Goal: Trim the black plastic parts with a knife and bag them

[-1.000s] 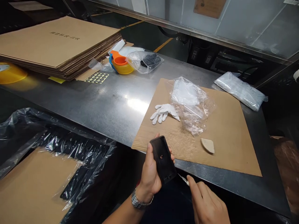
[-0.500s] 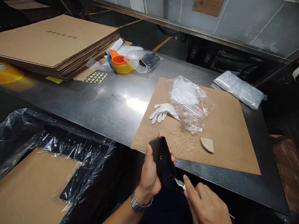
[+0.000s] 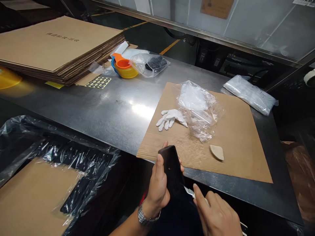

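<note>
My left hand (image 3: 158, 182) is wrapped round a black rectangular case-like part (image 3: 173, 168), hollow on the side facing me and with a small hole in its face. It is tilted upright just off the table's front edge. In my right hand (image 3: 216, 211) is a craft knife (image 3: 190, 192) with a pale handle, its blade tip at the lower right edge of the part. Whether the blade touches the edge I cannot tell. Beyond my hands, a white glove (image 3: 171, 119) and a beige wedge-shaped pad (image 3: 217, 152) lie on a cardboard sheet (image 3: 236, 137).
Crumpled clear plastic bags (image 3: 197, 105) lie on the cardboard. Behind are a wrapped white packet (image 3: 251, 93), tape rolls (image 3: 125, 67), a bagged black item (image 3: 156, 64) and stacked cardboard (image 3: 66, 46). A plastic-lined box (image 3: 36, 186) stands at lower left.
The black part is turned slightly, so its inside shows at a steeper angle. The knife stays at its lower right edge. The whole view has shifted slightly.
</note>
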Demonstrator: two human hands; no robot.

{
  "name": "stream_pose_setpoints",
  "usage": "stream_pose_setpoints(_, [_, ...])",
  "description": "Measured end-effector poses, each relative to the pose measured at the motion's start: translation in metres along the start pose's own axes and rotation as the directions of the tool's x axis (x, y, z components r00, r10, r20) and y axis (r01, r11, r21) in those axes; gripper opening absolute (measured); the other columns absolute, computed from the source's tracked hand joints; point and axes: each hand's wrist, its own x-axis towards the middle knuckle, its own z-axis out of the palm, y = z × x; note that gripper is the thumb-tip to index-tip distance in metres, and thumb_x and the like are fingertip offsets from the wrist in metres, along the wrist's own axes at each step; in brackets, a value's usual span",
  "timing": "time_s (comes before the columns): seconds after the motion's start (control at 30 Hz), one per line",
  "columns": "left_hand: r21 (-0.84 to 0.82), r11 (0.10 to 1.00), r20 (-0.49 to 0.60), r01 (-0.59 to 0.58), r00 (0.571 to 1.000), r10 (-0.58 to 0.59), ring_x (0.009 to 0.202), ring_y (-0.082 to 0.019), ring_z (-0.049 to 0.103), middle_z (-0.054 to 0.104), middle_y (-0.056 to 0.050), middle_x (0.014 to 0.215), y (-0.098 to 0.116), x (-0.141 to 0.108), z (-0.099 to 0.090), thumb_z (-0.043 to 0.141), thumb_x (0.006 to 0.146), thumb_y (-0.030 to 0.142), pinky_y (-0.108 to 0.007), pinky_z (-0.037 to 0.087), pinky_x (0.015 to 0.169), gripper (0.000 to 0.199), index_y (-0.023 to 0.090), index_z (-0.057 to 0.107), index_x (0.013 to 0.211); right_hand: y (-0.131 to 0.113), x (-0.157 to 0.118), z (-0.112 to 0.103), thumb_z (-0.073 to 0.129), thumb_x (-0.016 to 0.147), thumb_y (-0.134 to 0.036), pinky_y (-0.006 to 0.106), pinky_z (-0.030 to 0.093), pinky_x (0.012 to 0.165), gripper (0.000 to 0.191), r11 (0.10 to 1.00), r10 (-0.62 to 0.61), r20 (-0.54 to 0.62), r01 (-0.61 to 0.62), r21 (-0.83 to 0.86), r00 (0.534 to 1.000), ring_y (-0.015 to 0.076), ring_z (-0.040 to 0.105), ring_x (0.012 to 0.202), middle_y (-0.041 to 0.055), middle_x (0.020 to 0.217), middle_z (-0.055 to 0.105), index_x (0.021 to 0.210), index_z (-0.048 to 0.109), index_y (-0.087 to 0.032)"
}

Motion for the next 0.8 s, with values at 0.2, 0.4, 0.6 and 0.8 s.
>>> stream_pose_setpoints(0.2, [0.034,0.995,-0.012,0.095,0.995,-0.095,0.060,-0.014,0.060,0.061,-0.002,0.075,0.002,0.004,-0.003,0.041,0.086,0.051,-0.028,0.051,0.057,0.052,0.036,0.033,0.135,0.007,0.004,-0.003,0.040,0.094,-0.022,0.025,0.030,0.049,0.029,0.990,-0.016,0.003,0.016,0.139,1.000,0.0090,0.047,0.047,-0.0022,0.056,0.050,0.114,0.057,-0.012])
stream_pose_setpoints(0.4, [0.060,0.987,0.012,0.151,0.988,-0.152,0.058,-0.014,0.060,0.060,-0.002,0.072,0.005,0.004,-0.001,0.042,0.086,0.052,-0.027,0.051,0.055,0.053,0.035,0.033,0.135,0.007,0.013,-0.006,0.029,0.096,-0.019,0.026,0.024,0.045,0.033,0.979,0.016,-0.001,-0.015,0.205,1.000,0.0086,0.045,0.039,-0.0034,0.048,0.049,0.085,0.059,-0.015])
stream_pose_setpoints(0.6, [0.093,0.983,0.020,0.157,0.987,-0.160,0.057,-0.014,0.060,0.060,-0.002,0.071,0.006,0.004,0.002,0.040,0.086,0.053,-0.027,0.050,0.054,0.054,0.034,0.032,0.136,0.006,0.019,-0.007,0.024,0.097,-0.018,0.025,0.024,0.043,0.033,0.988,-0.023,0.023,0.020,0.153,0.999,0.0093,0.046,0.035,-0.0047,0.046,0.048,0.085,0.055,-0.017])
stream_pose_setpoints(0.8, [0.147,0.982,0.025,0.119,0.992,-0.124,0.058,-0.014,0.060,0.061,-0.002,0.071,0.003,0.004,0.001,0.041,0.085,0.054,-0.028,0.050,0.056,0.058,0.032,0.030,0.138,0.006,0.014,-0.005,0.018,0.097,-0.017,0.027,0.019,0.040,0.036,0.996,-0.037,0.068,0.031,0.083,0.997,0.0109,0.048,0.030,-0.0048,0.044,0.049,0.088,0.052,-0.018])
